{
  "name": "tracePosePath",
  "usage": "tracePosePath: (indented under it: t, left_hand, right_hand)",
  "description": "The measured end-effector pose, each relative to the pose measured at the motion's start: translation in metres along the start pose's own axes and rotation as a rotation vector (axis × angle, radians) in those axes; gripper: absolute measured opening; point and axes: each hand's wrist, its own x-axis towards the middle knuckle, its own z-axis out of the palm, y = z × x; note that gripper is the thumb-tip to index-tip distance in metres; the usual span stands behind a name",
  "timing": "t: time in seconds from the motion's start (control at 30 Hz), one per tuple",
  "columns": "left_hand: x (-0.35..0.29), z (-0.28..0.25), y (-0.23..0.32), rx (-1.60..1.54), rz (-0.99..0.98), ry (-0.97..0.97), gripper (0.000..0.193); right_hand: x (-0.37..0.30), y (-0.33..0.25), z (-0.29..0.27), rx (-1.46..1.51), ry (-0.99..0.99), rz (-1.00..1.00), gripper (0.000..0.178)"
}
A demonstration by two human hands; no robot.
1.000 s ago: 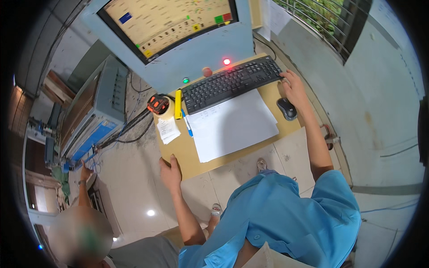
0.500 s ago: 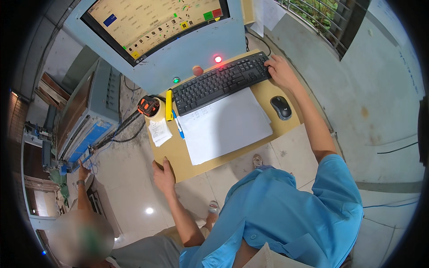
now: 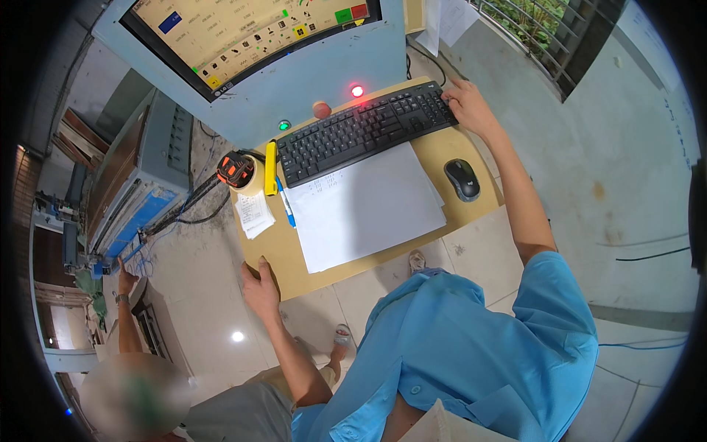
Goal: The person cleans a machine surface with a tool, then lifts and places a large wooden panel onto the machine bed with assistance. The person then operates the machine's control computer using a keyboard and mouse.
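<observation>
My left hand (image 3: 262, 292) grips the near left edge of a yellow work board (image 3: 283, 276), its thumb on top and the other fingertips partly hidden at the edge. At the right end of a black keyboard (image 3: 364, 134) is my right hand (image 3: 471, 107), fingers apart, with fingertips at the number keys. It holds nothing. A black mouse (image 3: 462, 180) lies on the board below that hand. White paper sheets (image 3: 368, 210) with some handwriting lie in front of the keyboard.
A monitor (image 3: 254, 37) is set in a light blue cabinet (image 3: 294, 85) with red and green lights. At left are a cup holding a tape measure (image 3: 234, 171), a yellow cutter (image 3: 271, 168), a blue pen (image 3: 286, 205) and slips (image 3: 254, 215). Another person (image 3: 132, 390) reaches toward a machine (image 3: 140, 177).
The view has shifted slightly, so the board and cabinet sit a little further left. My right hand's fingers have changed position slightly at the keyboard's end. My left hand stays on the board's edge.
</observation>
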Motion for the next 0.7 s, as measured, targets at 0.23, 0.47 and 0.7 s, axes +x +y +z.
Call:
tracePosePath:
  t: [0.23,0.47,0.7]
  left_hand:
    - [0.001,0.003,-0.002,-0.007,-0.014,-0.003,0.061]
    - [0.002,0.002,-0.002,0.011,-0.008,-0.002,0.064]
    - [0.000,0.001,0.000,-0.016,-0.002,0.006,0.064]
  right_hand:
    - [-0.006,-0.008,0.001,0.043,-0.052,-0.009,0.023]
    - [-0.004,-0.025,0.010,0.106,-0.060,-0.076,0.025]
    - [-0.003,-0.026,-0.001,0.147,-0.052,-0.053,0.028]
